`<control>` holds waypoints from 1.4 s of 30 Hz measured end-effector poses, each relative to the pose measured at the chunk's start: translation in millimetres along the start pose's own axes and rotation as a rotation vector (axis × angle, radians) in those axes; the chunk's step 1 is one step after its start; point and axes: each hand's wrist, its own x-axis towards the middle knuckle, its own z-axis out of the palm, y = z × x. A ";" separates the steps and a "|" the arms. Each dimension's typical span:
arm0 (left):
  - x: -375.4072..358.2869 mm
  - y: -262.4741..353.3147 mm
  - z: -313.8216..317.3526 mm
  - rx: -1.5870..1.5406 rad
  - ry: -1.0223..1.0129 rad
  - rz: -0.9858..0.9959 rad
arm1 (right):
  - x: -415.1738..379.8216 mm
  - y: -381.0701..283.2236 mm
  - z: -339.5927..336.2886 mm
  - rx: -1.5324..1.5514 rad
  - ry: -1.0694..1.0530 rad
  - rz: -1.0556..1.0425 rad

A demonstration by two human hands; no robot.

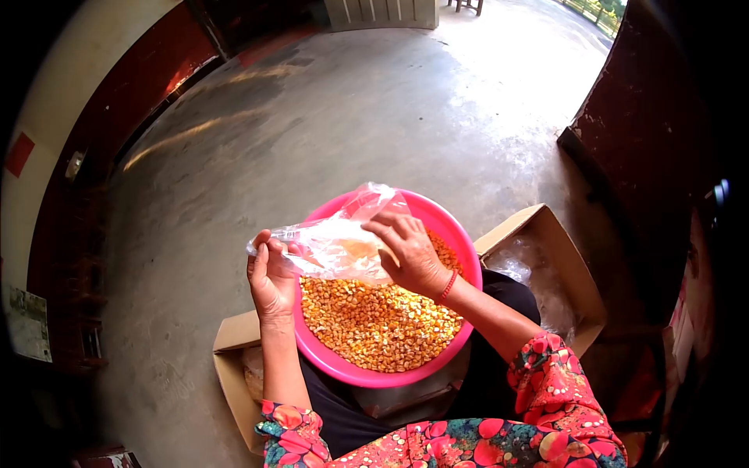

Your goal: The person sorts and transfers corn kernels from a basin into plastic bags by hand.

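Observation:
A clear plastic bag (pixel 335 246) is stretched above a pink basin (pixel 374 378) that holds many yellow-orange corn kernels (pixel 374 324). At the basin's left edge, my left hand (pixel 273 281) is closed on the bag's left end, thumb and fingers pinched together. My right hand (pixel 409 253), with a red band at the wrist, lies over the bag's right part with its fingers apart and bent, touching the plastic. Part of the basin and the kernels is hidden under the bag and my right hand.
An open cardboard box (pixel 585 304) with clear plastic inside stands right of the basin. Another cardboard box (pixel 230 374) is at the lower left. Around them lies the grey floor (pixel 312 125), with a dark red panel (pixel 647 140) at the right.

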 end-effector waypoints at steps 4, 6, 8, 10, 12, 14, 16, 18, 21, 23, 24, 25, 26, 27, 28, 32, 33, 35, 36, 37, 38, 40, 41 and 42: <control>-2.8 1.2 6.9 0.007 0.080 -0.011 | 5.1 18.8 -7.3 0.116 0.173 0.227; -0.6 0.9 1.8 -0.024 0.062 -0.043 | 3.0 32.7 -4.6 0.181 0.188 0.301; -0.8 -1.0 5.0 -0.094 -0.182 -0.102 | -1.6 40.0 1.0 0.262 0.140 0.332; -2.7 -4.0 15.6 -0.040 -0.164 -0.160 | -5.9 44.0 9.7 0.321 0.006 0.405; -3.6 -8.4 13.6 0.116 -0.145 -0.199 | -3.9 40.3 14.2 0.403 0.055 0.365; -4.9 -10.4 18.6 0.297 -0.097 -0.271 | -1.4 33.5 11.6 0.441 -0.060 0.421; -2.1 -14.8 5.1 0.398 -0.112 -0.400 | 0.7 24.8 11.0 0.426 0.007 0.343; -4.7 -21.3 14.9 0.441 -0.113 -0.467 | 1.5 18.1 8.8 0.397 0.009 0.264; -9.0 -34.6 18.2 0.522 -0.132 -0.526 | -4.4 16.2 15.4 0.339 -0.010 0.160; -12.0 -35.3 20.7 0.561 -0.136 -0.549 | -7.7 12.5 16.8 0.178 -0.064 0.042; -13.2 -35.5 22.9 0.599 -0.142 -0.573 | -8.4 10.2 17.1 0.180 -0.065 0.044; -14.1 -38.5 27.3 0.553 -0.156 -0.561 | -8.9 8.1 17.3 0.141 -0.091 0.003; -13.4 -41.7 25.3 0.554 -0.155 -0.562 | -9.7 6.3 17.5 0.102 -0.117 -0.037; -12.4 -45.8 20.4 0.652 -0.191 -0.519 | -10.9 4.9 18.0 0.091 -0.140 -0.027; -12.3 -46.5 18.7 0.692 -0.189 -0.504 | -11.4 4.8 18.5 0.093 -0.140 -0.027; -9.5 -42.3 14.6 0.480 -0.082 -0.509 | -13.0 7.7 20.8 0.103 -0.142 -0.043; -9.6 -35.9 24.8 0.381 -0.052 -0.508 | -12.9 8.9 21.4 0.097 -0.145 -0.033; -8.8 -37.5 18.4 0.292 -0.037 -0.472 | -11.1 10.4 19.4 0.110 -0.138 -0.029; -8.1 -36.9 15.9 0.202 -0.021 -0.434 | -10.4 10.8 18.5 0.123 -0.132 -0.026; -6.9 -33.9 14.1 0.251 -0.043 -0.451 | -10.5 11.2 17.8 0.121 -0.163 -0.005; -6.5 -29.9 17.3 0.252 -0.043 -0.451 | -10.6 11.1 18.0 0.121 -0.163 -0.005; -6.8 -21.5 26.8 0.206 -0.008 -0.671 | -10.5 10.7 18.4 0.127 -0.125 -0.023; -9.2 -26.1 30.6 0.333 0.051 -0.653 | -10.3 10.1 17.7 0.128 -0.126 -0.023; -9.6 -27.4 28.9 0.333 0.053 -0.653 | -9.6 9.3 16.1 0.133 -0.121 -0.026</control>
